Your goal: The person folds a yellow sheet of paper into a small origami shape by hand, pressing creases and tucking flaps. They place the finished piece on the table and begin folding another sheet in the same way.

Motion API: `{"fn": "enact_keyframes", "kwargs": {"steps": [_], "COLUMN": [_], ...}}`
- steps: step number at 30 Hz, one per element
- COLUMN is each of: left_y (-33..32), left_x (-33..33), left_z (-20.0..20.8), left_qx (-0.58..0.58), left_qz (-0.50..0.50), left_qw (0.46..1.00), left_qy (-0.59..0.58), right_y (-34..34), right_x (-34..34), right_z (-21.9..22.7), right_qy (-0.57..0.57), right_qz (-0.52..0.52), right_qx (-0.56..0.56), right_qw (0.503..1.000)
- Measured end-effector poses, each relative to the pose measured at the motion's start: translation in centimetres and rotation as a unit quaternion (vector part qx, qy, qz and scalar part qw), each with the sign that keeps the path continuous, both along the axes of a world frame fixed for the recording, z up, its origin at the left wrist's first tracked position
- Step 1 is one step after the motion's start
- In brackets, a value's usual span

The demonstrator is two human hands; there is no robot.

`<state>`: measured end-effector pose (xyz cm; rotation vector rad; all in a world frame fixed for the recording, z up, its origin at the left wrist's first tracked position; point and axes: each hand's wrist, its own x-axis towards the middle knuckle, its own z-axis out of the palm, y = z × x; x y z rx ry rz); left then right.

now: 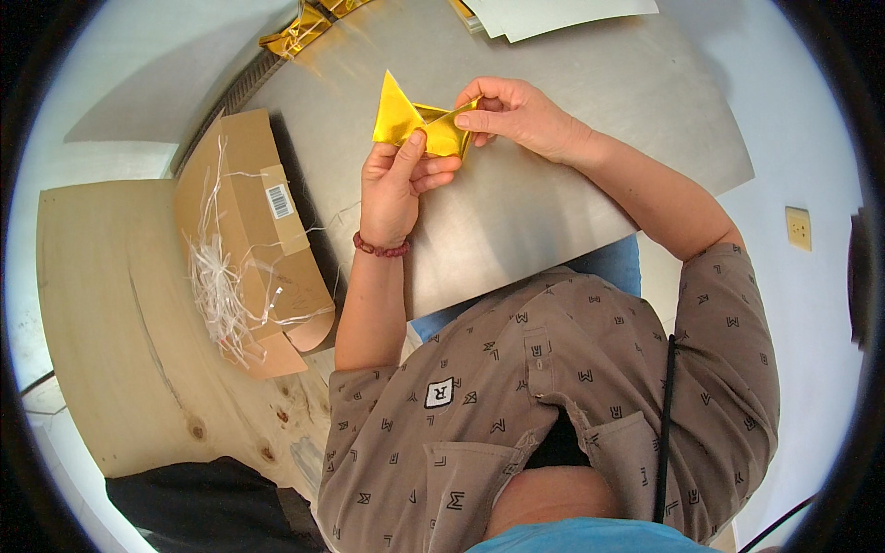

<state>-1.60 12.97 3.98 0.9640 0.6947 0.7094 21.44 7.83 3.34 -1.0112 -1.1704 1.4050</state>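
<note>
A shiny gold folded paper piece point(398, 112), with a tall pointed flap on its left and a hollow in its middle, is held up over the metal table. My left hand point(396, 180) grips it from below, thumb on the front and fingers behind. At its right end my right hand point(516, 118) pinches another gold point between thumb and fingers. Part of the paper's back is hidden by both hands.
Beyond my hands is the grey metal table point(572, 83), with white sheets point(562, 14) and gold folded pieces point(297, 35) at its far edge. To the left, a cardboard box point(244, 147) carries tangled clear plastic strands point(217, 272) above a wooden board point(111, 304).
</note>
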Motion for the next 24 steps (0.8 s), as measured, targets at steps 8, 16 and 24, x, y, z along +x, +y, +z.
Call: {"fn": "enact_keyframes", "kwargs": {"steps": [8,16,24], "left_y": [-0.1,0.1,0.5], "left_x": [0.2,0.1,0.1], "left_z": [0.1,-0.2,-1.3], "left_qx": [0.034,0.038,0.054], "left_qz": [0.011,-0.006,0.006], "left_qw": [0.999,0.999,0.999], "left_qy": [0.020,0.013,0.003], "right_y": [-0.1,0.0,0.1], "right_x": [0.2,0.1,0.1], "right_z": [0.1,0.0,-0.1], "right_qy": [0.004,-0.018,-0.009], "right_qz": [-0.009,-0.023,-0.031], "right_qx": [-0.014,0.000,-0.006], "right_qw": [1.000,1.000,0.999]}}
